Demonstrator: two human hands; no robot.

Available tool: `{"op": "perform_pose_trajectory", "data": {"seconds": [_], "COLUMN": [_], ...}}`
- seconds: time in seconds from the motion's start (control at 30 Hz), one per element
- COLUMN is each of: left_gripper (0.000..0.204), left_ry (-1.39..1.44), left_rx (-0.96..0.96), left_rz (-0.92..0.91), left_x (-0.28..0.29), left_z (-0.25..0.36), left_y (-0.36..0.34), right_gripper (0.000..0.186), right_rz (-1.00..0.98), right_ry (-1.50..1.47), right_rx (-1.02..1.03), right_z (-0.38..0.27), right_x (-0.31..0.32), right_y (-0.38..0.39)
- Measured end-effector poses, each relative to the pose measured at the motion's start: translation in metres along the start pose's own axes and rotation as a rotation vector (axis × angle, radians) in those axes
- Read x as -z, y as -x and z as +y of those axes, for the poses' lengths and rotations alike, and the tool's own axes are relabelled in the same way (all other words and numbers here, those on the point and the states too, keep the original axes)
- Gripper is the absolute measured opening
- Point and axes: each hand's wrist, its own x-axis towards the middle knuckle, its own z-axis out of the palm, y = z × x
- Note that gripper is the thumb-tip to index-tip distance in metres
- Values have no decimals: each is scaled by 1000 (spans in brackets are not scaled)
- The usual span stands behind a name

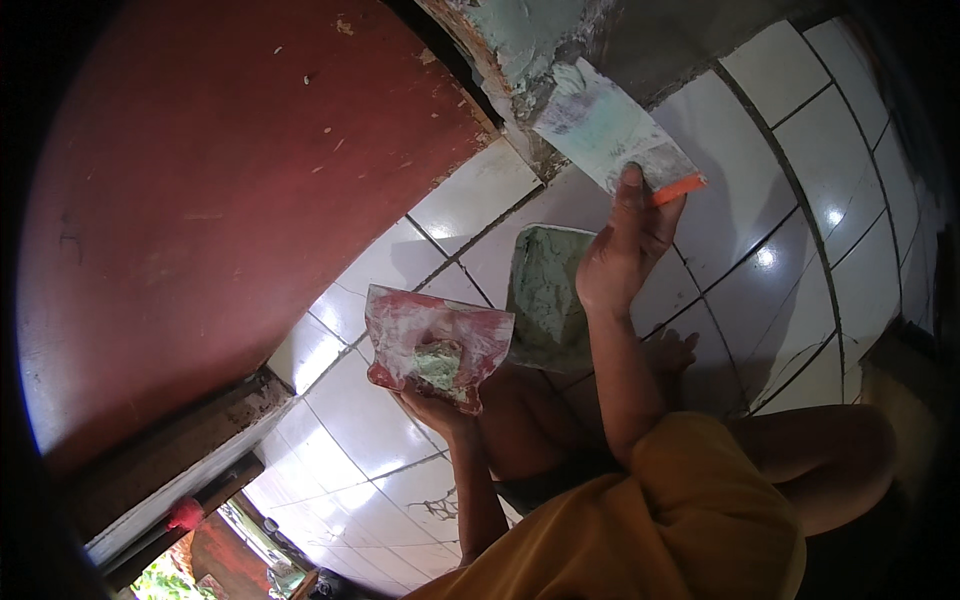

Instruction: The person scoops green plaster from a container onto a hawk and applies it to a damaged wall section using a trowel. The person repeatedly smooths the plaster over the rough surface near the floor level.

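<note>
Floor tiles (470, 205): smooth, glossy, ceramic-looking, bright with glare; joints dark, rough. Red panel (250, 200): painted look, low sheen, chipped and scuffed. Wall end (520, 45): rough, crumbly, matt, smeared with pale paste. Scraper blade (610, 125): thin, flat, clouded by chalky residue; orange edge strip (680, 188) plastic-looking. Red palette (395, 318): flat sheet, material unclear, whitish film over it. Paste lump (438, 364): thick, uneven. Tub (555, 352): plastic-looking, inside coated roughly. Shirt (620, 520): matt cloth, softly creased

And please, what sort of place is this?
Likely a worn room, perhaps in a home: white floor tiles, a chipped red door-like panel, and a wall edge smeared with pale paste.
</note>
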Motion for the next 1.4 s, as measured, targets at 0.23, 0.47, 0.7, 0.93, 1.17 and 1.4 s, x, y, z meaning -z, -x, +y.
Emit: {"op": "perform_pose_trajectory", "data": {"seconds": [0.23, 0.47, 0.7, 0.93, 1.17, 1.4], "left_gripper": [42, 44, 43, 42, 41, 40], "left_ry": [-40, -46, 34, 11, 51, 32], "left_rx": [14, -1, 62, 98, 105, 83], "left_rz": [-36, -81, -36, 37, -55, -3], "left_x": [1, 0, -15, -14, -12, -14], "left_z": [3, 6, 16, 17, 18, 15], "left_y": [-6, -5, 4, 3, 1, 1], "right_gripper": [24, 22, 36, 60, 67, 64], "right_rz": [-2, 38, -119, -167, -133, -112], "right_ry": [-51, 132, 568, 668, 612, 664], "right_rx": [11, 139, 430, 623, 632, 611], "right_z": [8, 9, 26, 45, 63, 62], "right_x": [-14, -31, -46, -66, -81, -87], "right_y": [3, 17, 28, 30, 30, 34]}}
